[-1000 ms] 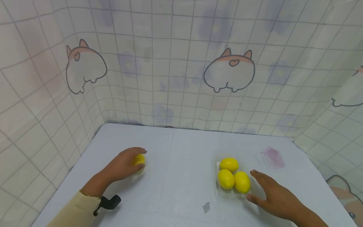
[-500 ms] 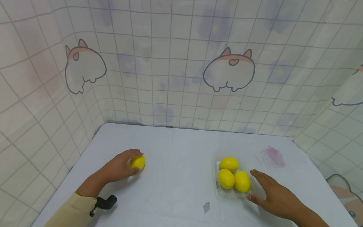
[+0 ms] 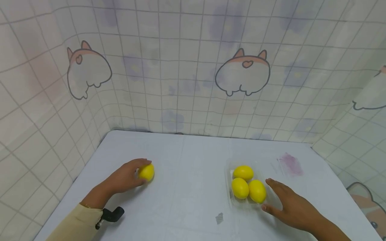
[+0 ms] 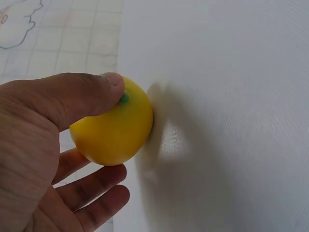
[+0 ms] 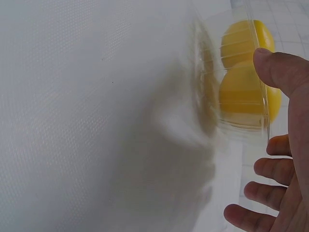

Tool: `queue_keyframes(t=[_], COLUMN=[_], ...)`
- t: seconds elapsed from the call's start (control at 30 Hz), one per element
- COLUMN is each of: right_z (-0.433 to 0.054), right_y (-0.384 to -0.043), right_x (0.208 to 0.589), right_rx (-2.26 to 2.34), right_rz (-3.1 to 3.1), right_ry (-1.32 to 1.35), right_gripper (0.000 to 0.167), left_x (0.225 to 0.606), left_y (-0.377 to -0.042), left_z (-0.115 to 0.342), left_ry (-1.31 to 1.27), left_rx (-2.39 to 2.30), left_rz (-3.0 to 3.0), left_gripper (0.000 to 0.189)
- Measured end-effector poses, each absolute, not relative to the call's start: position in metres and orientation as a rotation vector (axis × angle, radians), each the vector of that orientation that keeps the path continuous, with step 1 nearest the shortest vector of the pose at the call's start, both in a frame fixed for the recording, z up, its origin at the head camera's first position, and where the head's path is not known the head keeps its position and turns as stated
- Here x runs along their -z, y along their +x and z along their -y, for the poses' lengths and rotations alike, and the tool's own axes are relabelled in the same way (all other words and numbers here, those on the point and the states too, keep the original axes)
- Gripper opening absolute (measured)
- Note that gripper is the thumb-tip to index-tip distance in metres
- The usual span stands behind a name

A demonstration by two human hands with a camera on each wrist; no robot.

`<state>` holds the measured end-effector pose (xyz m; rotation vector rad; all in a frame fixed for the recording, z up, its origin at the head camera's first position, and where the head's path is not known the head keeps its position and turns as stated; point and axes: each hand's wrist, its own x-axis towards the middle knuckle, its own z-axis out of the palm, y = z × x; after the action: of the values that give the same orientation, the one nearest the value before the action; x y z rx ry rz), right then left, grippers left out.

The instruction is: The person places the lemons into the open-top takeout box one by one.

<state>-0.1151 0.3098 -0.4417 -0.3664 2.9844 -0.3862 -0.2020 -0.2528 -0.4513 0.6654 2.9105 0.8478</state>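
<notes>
A yellow lemon (image 3: 146, 172) with a green stem spot sits at the left of the table, and my left hand (image 3: 128, 175) grips it. In the left wrist view the thumb lies across the lemon (image 4: 116, 128) near the green spot, with fingers curled at its other side. To the right stands a clear plastic container (image 3: 230, 197) holding three lemons (image 3: 240, 188). My right hand (image 3: 294, 209) is beside it, fingers extended and holding nothing. Its thumb overlaps the container's rim (image 5: 264, 108) in the right wrist view.
Both hands are over a white table (image 3: 187, 187). Grid-patterned cloth (image 3: 196, 67) with dog drawings hangs along its back and sides. A pink stain (image 3: 291, 164) marks the right side, and a small grey patch (image 3: 219, 218) lies near the container. The left sleeve carries a black wrist mount (image 3: 113, 215).
My left hand has shifted slightly left and toward me, exposing more of the lemon between thumb and fingers. The right hand and the container have stayed in place.
</notes>
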Motion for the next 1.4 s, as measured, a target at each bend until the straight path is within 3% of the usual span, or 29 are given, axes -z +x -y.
queue_keyframes(t=[0.6,1.4], right_z=[-0.310,-0.310], right_y=[-0.116,-0.114], right_x=[0.443,0.446], right_rx=[0.388,0.394], right_rz=[-2.974,-2.979], right_ry=[-0.341,-0.336], right_gripper=[0.103,0.103], left_x=[0.463,0.441], left_y=[-0.217,-0.229], left_z=[0.225,0.125], left_ry=[0.629,0.798], left_rx=[-0.974,-1.036], left_rz=[-2.884,-2.822], left_gripper=[0.061,0.065])
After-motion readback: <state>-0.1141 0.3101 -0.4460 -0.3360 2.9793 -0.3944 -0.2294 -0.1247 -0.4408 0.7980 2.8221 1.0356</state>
